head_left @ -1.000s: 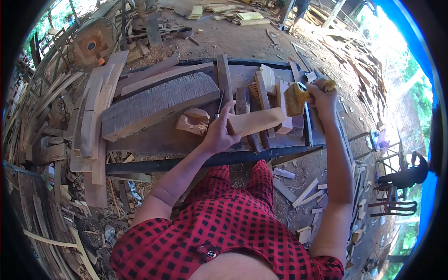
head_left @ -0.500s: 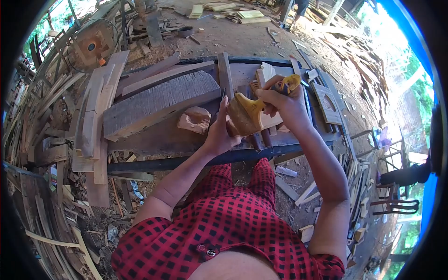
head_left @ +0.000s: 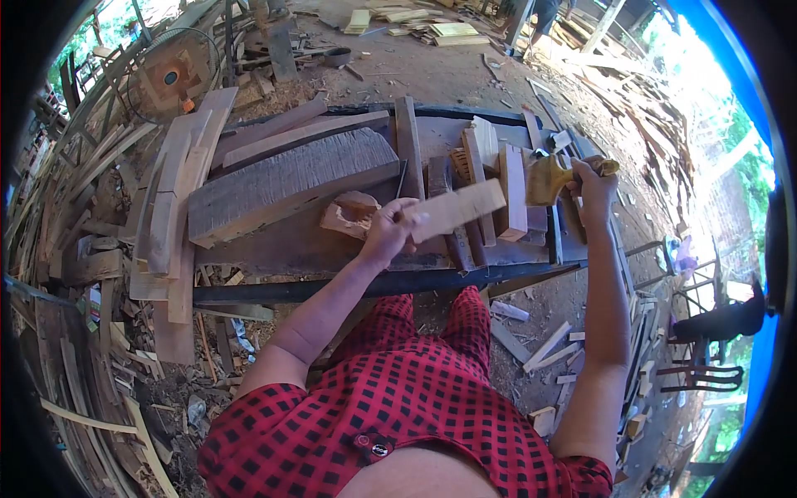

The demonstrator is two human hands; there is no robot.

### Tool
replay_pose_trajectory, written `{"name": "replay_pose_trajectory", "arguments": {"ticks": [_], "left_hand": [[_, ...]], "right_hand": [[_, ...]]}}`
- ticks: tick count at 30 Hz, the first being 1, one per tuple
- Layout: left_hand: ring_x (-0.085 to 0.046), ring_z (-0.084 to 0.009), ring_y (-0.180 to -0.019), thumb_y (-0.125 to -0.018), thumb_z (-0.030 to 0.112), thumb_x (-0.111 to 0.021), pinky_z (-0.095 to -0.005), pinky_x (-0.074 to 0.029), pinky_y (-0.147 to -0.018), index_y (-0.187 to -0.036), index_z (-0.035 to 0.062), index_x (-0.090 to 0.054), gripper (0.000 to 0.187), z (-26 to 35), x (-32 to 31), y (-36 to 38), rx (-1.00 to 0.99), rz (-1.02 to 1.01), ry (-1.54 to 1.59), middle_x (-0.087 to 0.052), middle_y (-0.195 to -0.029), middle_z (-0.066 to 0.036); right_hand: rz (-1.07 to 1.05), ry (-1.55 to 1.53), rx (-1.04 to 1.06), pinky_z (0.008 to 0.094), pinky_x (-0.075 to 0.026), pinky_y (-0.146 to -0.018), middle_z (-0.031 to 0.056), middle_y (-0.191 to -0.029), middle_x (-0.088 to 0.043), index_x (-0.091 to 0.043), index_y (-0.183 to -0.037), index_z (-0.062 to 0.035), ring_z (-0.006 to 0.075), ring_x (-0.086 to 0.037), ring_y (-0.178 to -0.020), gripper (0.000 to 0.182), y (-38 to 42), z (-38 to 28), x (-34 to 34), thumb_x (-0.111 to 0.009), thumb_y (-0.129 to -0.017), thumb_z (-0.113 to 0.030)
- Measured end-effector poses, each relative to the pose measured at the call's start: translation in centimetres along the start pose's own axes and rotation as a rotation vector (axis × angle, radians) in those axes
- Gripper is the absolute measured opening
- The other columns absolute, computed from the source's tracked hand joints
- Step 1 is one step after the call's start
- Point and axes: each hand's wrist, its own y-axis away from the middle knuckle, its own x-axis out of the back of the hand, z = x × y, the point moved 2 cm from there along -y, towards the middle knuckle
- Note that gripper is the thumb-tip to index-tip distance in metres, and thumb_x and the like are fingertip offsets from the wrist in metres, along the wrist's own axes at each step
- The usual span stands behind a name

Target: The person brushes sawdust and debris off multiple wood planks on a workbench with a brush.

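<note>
My left hand [head_left: 388,230] grips one end of a pale flat wood strip [head_left: 458,207] and holds it tilted above the dark workbench [head_left: 290,245]. My right hand [head_left: 594,184] is closed on the handle of a wide yellow brush [head_left: 548,178], out at the right of the bench, apart from the strip. Its bristles point left toward several upright wood blocks [head_left: 510,191]. A hollowed chunk of carved wood [head_left: 353,213] lies on the bench just left of my left hand.
A long grey plank [head_left: 290,178] lies across the bench's left half. Curved boards [head_left: 174,191] are stacked at the left edge. A fan [head_left: 170,76] stands behind. Offcuts litter the ground all round, and chairs [head_left: 701,373] stand at the right.
The brush was on the strip by my left hand half a second ago; my right hand has swung it back out to the right. The strip is lifted and tilted slightly.
</note>
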Motion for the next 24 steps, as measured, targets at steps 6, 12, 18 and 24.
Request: {"name": "replay_pose_trajectory", "arguments": {"ticks": [6,12,18,24], "left_hand": [[-0.064,-0.0214,-0.063,-0.083,0.048,-0.055,-0.0287,-0.054,-0.048,-0.108,0.0063,-0.055,0.049,-0.9,0.5,-0.7,0.417,0.034,0.663,-0.062,-0.084,-0.011],[-0.057,-0.0185,-0.062,-0.084,0.055,-0.051,-0.0244,-0.043,-0.047,-0.098,0.0131,-0.060,0.045,-1.8,0.7,-0.2,0.613,-0.052,0.856,-0.061,-0.082,-0.007],[-0.058,-0.0190,-0.061,-0.086,0.053,-0.048,-0.0251,-0.042,-0.045,-0.102,0.0132,-0.059,0.044,-2.7,0.4,-0.4,0.579,-0.091,0.909,-0.061,-0.081,-0.007],[-0.062,-0.0241,-0.062,-0.083,0.046,-0.053,-0.0296,-0.051,-0.041,-0.111,0.0097,-0.051,0.046,-1.7,-0.3,0.5,0.444,0.100,0.728,-0.060,-0.087,-0.011]], "right_hand": [[-0.120,-0.002,0.178,0.0172,-0.039,-0.041,-0.0026,-0.062,-0.054,-0.059,-0.077,-0.0073,0.0044,-0.049,-0.045,0.006,3.2,0.9,-2.5,-0.065,-0.079,-0.008],[-0.208,0.314,0.751,0.0234,-0.044,-0.061,0.0045,-0.075,-0.058,-0.061,-0.082,-0.0017,0.0100,-0.055,-0.066,0.007,8.0,1.2,-6.5,-0.065,-0.077,-0.004],[-0.505,0.199,0.652,0.0248,-0.043,-0.066,0.0063,-0.079,-0.057,-0.060,-0.084,-0.0007,0.0127,-0.054,-0.072,0.011,14.0,-2.3,-7.6,-0.065,-0.075,0.001],[-0.339,-0.151,0.025,0.0201,-0.043,-0.052,0.0030,-0.073,-0.056,-0.058,-0.083,-0.0033,0.0091,-0.055,-0.058,0.007,12.4,-0.8,-5.7,-0.063,-0.078,-0.001]]}}
